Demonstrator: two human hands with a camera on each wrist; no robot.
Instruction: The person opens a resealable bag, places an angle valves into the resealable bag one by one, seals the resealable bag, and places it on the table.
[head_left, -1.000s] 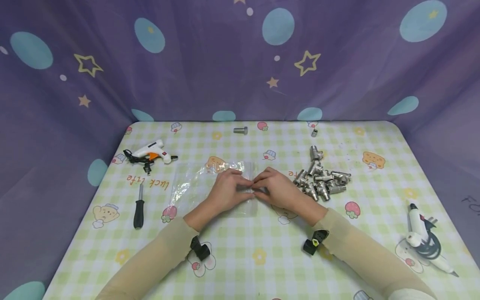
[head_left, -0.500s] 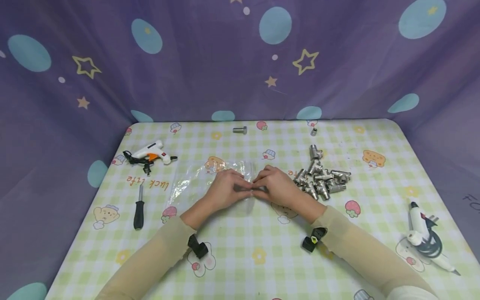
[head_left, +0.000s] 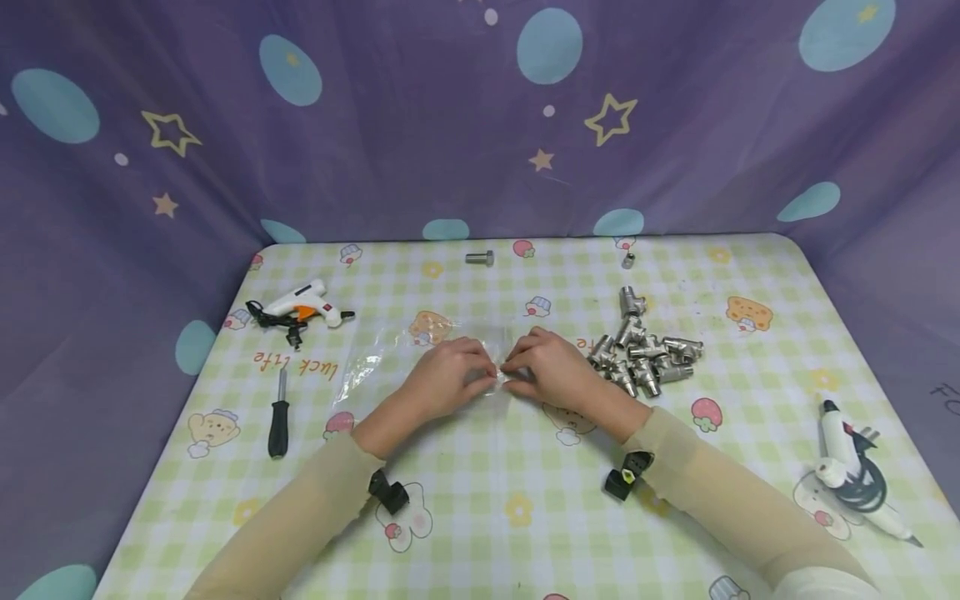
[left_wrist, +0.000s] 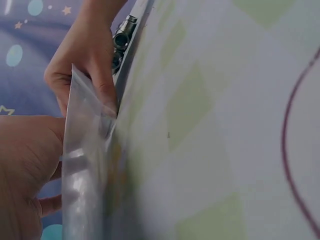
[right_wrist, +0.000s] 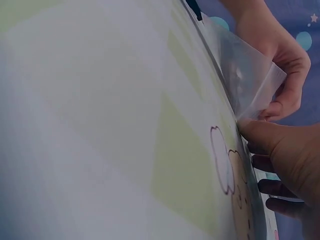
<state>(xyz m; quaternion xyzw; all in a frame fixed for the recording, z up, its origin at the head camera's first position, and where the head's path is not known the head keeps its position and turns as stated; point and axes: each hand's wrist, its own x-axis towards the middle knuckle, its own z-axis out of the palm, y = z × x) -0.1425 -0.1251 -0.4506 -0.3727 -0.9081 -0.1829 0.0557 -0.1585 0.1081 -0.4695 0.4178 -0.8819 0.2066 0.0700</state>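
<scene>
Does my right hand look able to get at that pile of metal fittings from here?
Probably yes: the metal fittings lie just to the right of the right hand, with nothing standing between, though it would likely have to release the clear bag first.

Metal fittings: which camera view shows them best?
The head view: the pile of metal fittings lies in plain sight on the table, beside the right hand. The left wrist view shows only a few, bunched beyond that hand. In the right wrist view I can make out none.
</scene>
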